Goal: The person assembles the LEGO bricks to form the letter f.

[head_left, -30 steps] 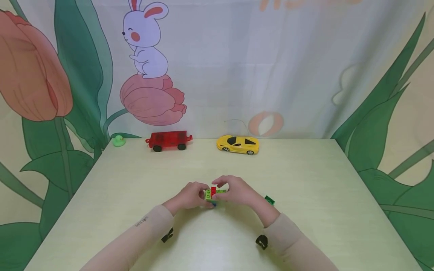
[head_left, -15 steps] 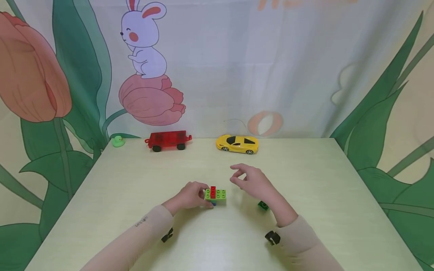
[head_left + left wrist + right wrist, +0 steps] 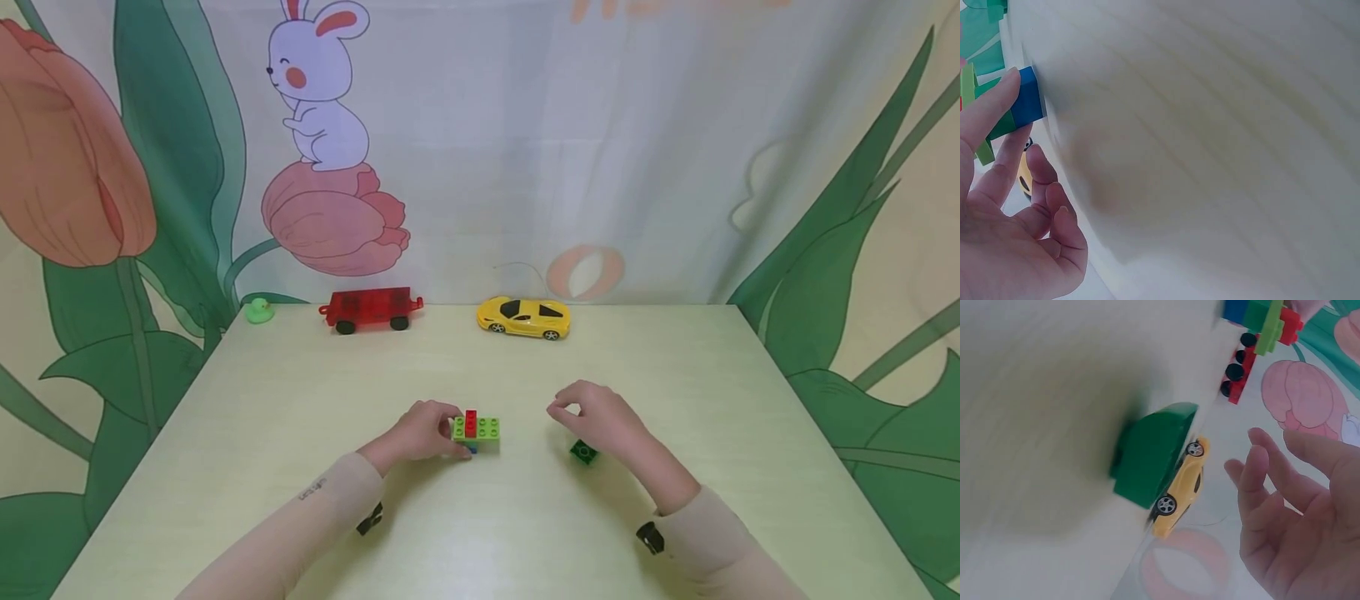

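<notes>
My left hand (image 3: pixel 427 432) pinches a small stack of toy building bricks between thumb and fingers. At its bottom is a blue brick (image 3: pixel 1027 97), with a dark green brick (image 3: pixel 1002 127) above it. A wider lime green brick (image 3: pixel 487 429) lies across them, and a narrow red brick (image 3: pixel 471 424) sits on top. My right hand (image 3: pixel 600 418) holds nothing, its fingers loosely bent over the table. Close below it lies a loose dark green brick (image 3: pixel 582 452), which shows a curved side in the right wrist view.
Along the back edge of the pale table (image 3: pixel 645 358) stand a green toy duck (image 3: pixel 259 311), a red toy wagon (image 3: pixel 372 309) and a yellow toy car (image 3: pixel 523 317). A printed curtain (image 3: pixel 480 150) hangs behind them.
My right hand has let go of the brick stack and moved right, over beside the loose green brick. My left hand stays in place, holding the stack.
</notes>
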Demonstrator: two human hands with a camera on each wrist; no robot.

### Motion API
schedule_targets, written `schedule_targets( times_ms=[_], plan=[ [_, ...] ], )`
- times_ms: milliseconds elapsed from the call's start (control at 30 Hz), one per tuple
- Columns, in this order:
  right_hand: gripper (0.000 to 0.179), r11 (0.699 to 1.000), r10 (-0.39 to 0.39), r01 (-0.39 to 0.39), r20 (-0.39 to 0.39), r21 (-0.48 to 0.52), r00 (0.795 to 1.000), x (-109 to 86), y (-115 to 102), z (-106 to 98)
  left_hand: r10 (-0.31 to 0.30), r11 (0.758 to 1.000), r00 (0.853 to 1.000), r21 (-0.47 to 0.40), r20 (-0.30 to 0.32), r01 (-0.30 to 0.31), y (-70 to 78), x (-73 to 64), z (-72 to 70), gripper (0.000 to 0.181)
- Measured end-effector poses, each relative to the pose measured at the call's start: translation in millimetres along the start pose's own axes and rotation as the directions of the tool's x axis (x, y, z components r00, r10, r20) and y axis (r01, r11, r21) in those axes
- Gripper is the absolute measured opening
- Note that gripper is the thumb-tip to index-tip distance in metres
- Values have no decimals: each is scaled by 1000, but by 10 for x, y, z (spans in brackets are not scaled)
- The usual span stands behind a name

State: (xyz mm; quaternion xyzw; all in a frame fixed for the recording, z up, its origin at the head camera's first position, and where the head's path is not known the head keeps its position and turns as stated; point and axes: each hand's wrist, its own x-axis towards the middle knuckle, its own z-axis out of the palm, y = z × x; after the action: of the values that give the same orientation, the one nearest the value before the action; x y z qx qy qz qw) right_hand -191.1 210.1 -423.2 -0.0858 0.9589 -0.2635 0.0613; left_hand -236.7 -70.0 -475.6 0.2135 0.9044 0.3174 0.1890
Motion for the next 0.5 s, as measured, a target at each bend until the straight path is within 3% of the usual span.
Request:
schedule_targets(
  times_ms=[167,333,500],
  plan=[
    [24,1000,15,-13,87,-20,996,-51,121,-1,4,1000,1000,-1,-5,-4,-6,0,-4,44],
    [39,997,-23,36,177,-71,984,-82,258,-2,9,1000,1000,-2,-5,-9,-12,-2,3,46],
    [46,991,-42,68,212,-117,976,-96,360,11,0,1000,1000,-11,-2,0,-8,-8,-3,48]
  ],
)
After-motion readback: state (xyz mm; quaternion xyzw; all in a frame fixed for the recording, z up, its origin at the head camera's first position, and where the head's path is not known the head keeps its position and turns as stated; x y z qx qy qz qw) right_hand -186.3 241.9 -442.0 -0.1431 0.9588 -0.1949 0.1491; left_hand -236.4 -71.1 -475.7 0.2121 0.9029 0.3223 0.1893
